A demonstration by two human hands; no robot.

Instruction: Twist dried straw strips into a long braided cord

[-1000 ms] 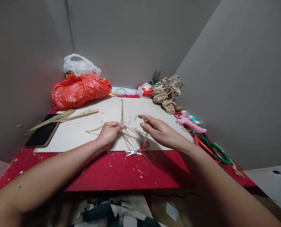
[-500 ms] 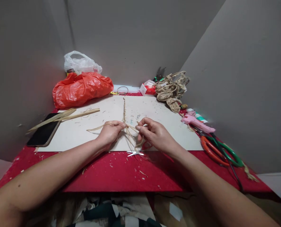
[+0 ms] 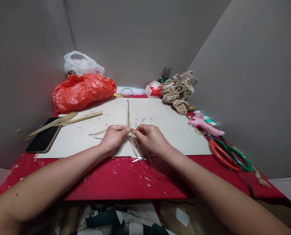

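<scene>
A thin braided cord of straw-coloured fibre [image 3: 128, 112] runs away from me down the middle of a white board [image 3: 86, 137]. My left hand [image 3: 114, 138] pinches its near end between thumb and forefinger, and a flat strip [image 3: 97, 133] sticks out to the left from under those fingers. Close beside it, my right hand [image 3: 151, 137] is closed on the fibre strands just right of the braid's end. Several loose strands [image 3: 136, 148] hang toward me between the hands. Small scissors [image 3: 138, 159] lie below the hands, their handles hidden by the right hand.
On the left are a phone [image 3: 44, 135] with dry leaf strips [image 3: 54, 124] across it, and an orange plastic bag [image 3: 84, 93]. To the right lie a coiled rope bundle [image 3: 176, 93], a pink glue gun [image 3: 206, 126] and large red-and-green-handled shears [image 3: 223, 155]. Grey walls enclose the red table [image 3: 106, 182].
My right hand has moved left, from holding strands out to the side to pinching right beside my left fingers. My left hand stays in place. The scissors' red handle is now covered.
</scene>
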